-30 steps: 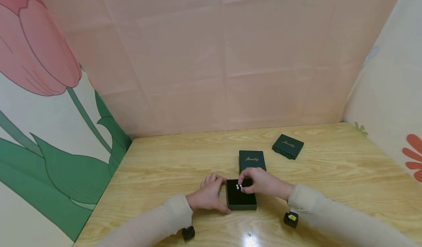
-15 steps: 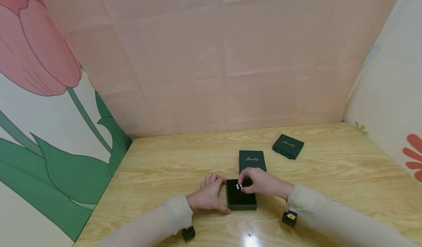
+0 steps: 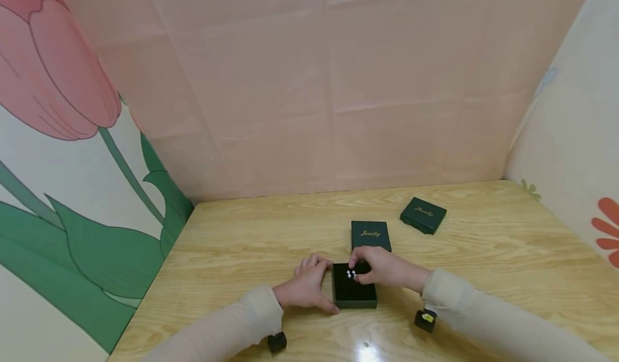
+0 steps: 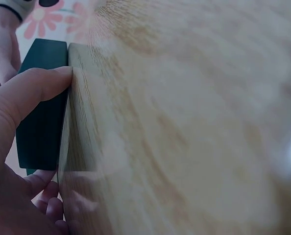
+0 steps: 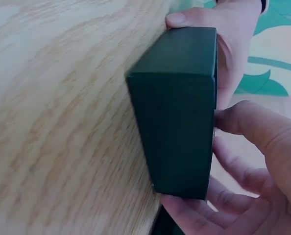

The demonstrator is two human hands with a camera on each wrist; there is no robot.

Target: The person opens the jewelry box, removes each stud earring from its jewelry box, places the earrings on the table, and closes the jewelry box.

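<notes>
A small open jewelry box (image 3: 356, 298), dark green with a black inner pad, lies on the wooden table in the head view. My left hand (image 3: 306, 287) holds it from the left, thumb at the near corner and fingers at the far one. Above the pad, thumb and index finger of my right hand (image 3: 382, 268) pinch a small piece of jewelry (image 3: 350, 274) with several white stones; its exact kind is too small to tell. In the right wrist view the box (image 5: 175, 132) hides the pinched piece, and other right-hand fingers touch the box's lower end.
Behind the open box lies a green lid-like box piece (image 3: 369, 234) lettered "Jewelry", partly covered by the right hand. Farther back to the right is another green jewelry box (image 3: 423, 215). A pink sheet (image 3: 329, 109) hangs behind the table (image 3: 242, 233).
</notes>
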